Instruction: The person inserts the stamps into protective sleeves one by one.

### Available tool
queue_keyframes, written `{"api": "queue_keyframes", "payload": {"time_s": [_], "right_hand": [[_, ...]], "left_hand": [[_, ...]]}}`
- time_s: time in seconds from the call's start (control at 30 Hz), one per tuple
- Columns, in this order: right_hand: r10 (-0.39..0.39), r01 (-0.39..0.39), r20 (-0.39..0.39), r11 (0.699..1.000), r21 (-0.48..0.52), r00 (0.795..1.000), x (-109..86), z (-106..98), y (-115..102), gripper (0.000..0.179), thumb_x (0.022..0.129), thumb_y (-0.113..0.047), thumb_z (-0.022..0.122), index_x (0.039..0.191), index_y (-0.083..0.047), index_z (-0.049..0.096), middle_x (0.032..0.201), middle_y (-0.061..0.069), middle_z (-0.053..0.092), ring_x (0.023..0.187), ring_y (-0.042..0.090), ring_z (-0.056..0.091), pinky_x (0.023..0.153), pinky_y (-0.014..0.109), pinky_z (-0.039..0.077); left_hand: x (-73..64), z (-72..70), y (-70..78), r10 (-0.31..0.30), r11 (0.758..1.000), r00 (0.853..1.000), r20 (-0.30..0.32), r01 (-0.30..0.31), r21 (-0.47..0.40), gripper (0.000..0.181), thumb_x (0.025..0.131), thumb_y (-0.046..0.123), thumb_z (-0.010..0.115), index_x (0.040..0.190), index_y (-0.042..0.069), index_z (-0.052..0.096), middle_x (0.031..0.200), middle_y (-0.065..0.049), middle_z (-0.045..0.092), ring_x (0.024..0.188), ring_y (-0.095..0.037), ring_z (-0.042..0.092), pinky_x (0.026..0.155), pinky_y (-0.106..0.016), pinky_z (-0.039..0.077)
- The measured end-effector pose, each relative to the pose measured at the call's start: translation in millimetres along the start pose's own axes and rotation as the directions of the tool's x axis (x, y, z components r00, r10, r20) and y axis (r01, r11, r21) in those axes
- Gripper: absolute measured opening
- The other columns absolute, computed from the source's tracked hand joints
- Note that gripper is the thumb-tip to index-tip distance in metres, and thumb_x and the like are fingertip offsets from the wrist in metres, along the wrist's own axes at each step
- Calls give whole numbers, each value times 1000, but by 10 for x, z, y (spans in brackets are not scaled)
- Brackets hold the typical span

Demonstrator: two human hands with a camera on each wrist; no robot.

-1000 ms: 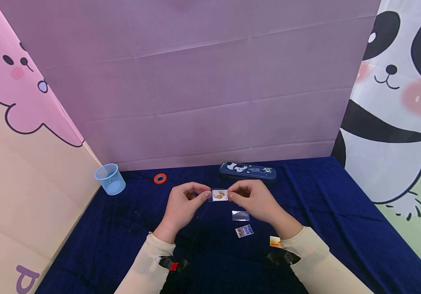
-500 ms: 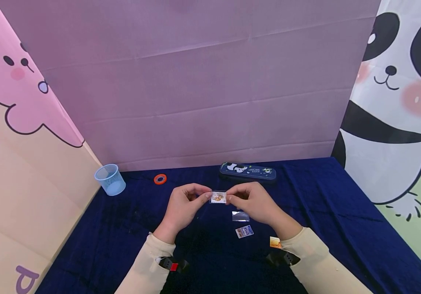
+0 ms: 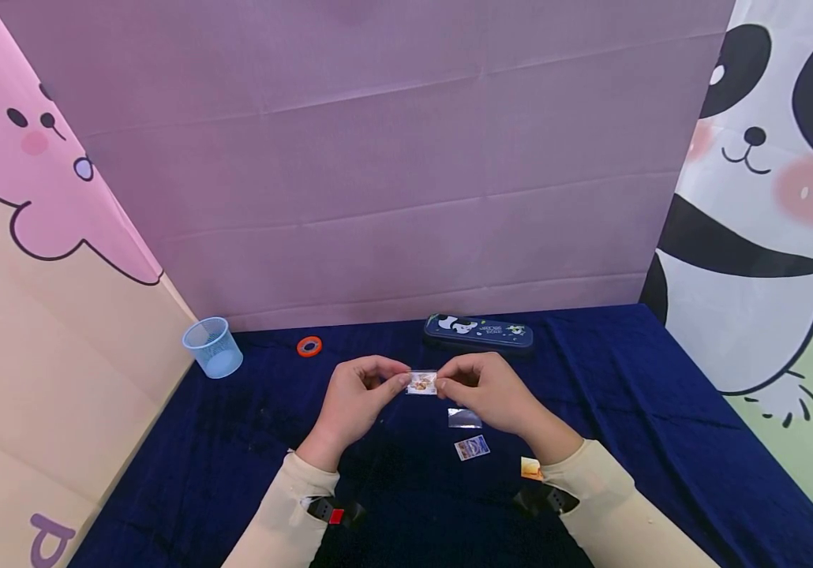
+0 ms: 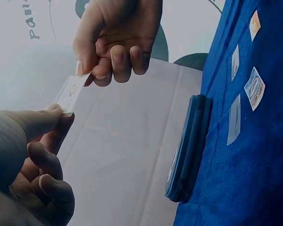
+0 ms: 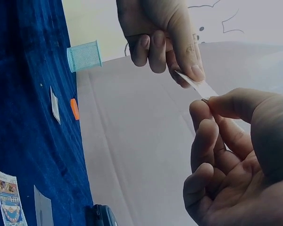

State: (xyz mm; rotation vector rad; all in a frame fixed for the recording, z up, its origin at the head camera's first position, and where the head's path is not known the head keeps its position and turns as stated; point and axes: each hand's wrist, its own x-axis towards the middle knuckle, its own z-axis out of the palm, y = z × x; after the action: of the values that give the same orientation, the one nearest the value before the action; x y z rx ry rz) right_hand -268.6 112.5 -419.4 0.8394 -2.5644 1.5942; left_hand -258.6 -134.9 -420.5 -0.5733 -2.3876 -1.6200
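Note:
Between my two hands, above the table, is a small stamp in a clear sleeve (image 3: 421,383), with a picture on a white ground. My left hand (image 3: 351,398) pinches its left end between thumb and forefinger. The right hand (image 3: 495,393) pinches the opposite end the same way, its other fingers curled loosely in the left wrist view. Below on the cloth lie a clear sleeve (image 3: 465,418) and a bluish stamp (image 3: 473,447) with a perforated edge (image 5: 10,200). An orange stamp (image 3: 531,468) is partly covered by the right cuff.
A dark blue cloth (image 3: 236,473) covers the table. Along the back stand a light blue mesh basket (image 3: 212,347), an orange tape roll (image 3: 309,346) and a navy pencil case (image 3: 479,331) with a panda print. A mauve curtain (image 3: 392,158) hangs behind them.
The sleeve with the stamp has come slightly lower and nearer. The stamp sits further left, closer to my left fingers, covering more of the sleeve. Both hands keep pinching it.

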Motion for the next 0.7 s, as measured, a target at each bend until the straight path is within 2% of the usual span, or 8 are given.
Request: {"api": "queue_keyframes", "payload": {"time_s": [0.7], "right_hand": [[6, -6, -16, 1000, -4, 1000, 3, -7, -11, 8, 101, -14, 71, 98, -14, 78, 87, 1, 69, 76, 22, 60, 66, 30, 52]], "left_hand": [[-4, 11, 18, -1, 1000, 1000, 3, 1, -5, 5, 96, 22, 80, 100, 21, 82, 86, 3, 74, 59, -20, 47, 52, -26, 36]]}}
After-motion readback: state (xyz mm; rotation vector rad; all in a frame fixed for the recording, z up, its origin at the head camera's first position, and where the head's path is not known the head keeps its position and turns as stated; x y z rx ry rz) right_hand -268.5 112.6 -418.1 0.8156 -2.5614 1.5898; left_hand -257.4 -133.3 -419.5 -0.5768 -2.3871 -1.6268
